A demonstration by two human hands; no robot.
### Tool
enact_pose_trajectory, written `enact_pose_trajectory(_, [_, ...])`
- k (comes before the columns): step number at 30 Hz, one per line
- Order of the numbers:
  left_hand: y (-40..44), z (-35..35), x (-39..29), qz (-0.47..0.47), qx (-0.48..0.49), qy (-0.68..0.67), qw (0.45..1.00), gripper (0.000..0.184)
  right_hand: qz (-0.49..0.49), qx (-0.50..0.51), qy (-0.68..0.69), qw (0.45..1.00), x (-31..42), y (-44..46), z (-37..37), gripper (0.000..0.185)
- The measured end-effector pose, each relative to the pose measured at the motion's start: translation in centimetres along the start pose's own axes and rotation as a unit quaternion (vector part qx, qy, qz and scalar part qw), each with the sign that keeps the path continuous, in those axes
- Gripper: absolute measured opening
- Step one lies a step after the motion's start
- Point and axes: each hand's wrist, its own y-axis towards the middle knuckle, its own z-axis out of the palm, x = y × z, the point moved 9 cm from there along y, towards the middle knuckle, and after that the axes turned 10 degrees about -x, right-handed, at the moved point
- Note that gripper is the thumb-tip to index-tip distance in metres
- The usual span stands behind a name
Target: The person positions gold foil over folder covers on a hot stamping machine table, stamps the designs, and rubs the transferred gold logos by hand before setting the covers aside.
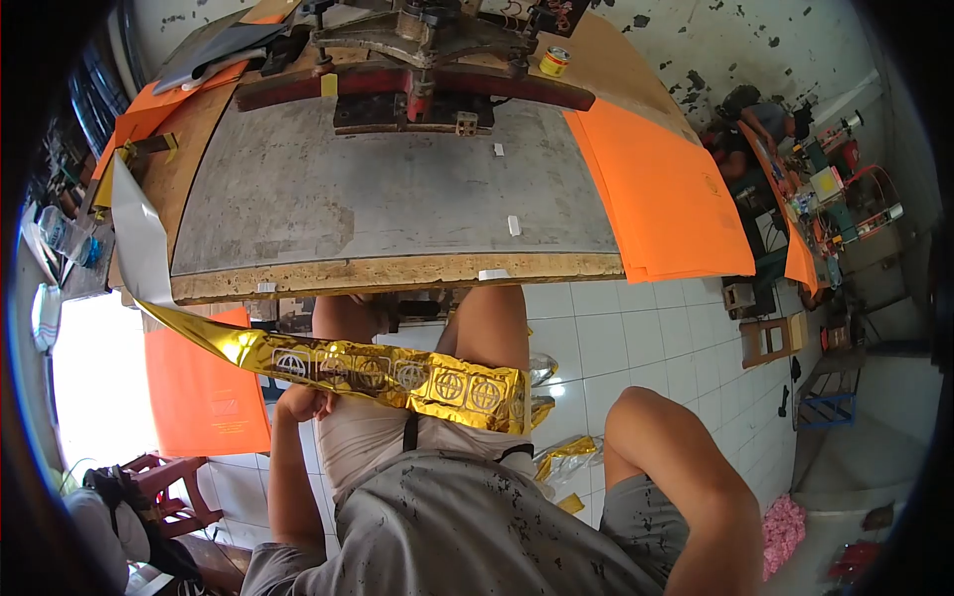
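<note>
My left hand (304, 402) is at the lower edge of a shiny gold foil strip (417, 382), its fingers curled against it and partly hidden. The strip lies across my lap, stamped with a row of square globe-like emblems. Its silvery end (142, 233) rises at the left to the roll holder by the table's corner. My right arm is bent with the elbow raised, and the right hand is out of view.
A hot-stamping press (422, 89) stands over a grey metal plate (397, 189) on the worktable. Orange sheets (666, 199) lie at its right, with another orange sheet (204, 387) at lower left. Foil scraps (568, 459) litter the tiled floor. Another person (770, 121) is at the right.
</note>
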Motion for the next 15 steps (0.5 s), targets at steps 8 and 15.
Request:
enact_pose_trajectory(8, [0.3,-0.9,0.2,0.005,-0.008,-0.002,1.0,0.038,0.006,0.004,0.022,1.0,-0.9,-0.8,-1.4,0.036])
enact_pose_trajectory(15, [0.4,-1.9,1.2,0.003,-0.042,-0.002,0.999,0.038,-0.121,-0.251,0.001,0.96,-0.3,-9.2,-8.1,0.023])
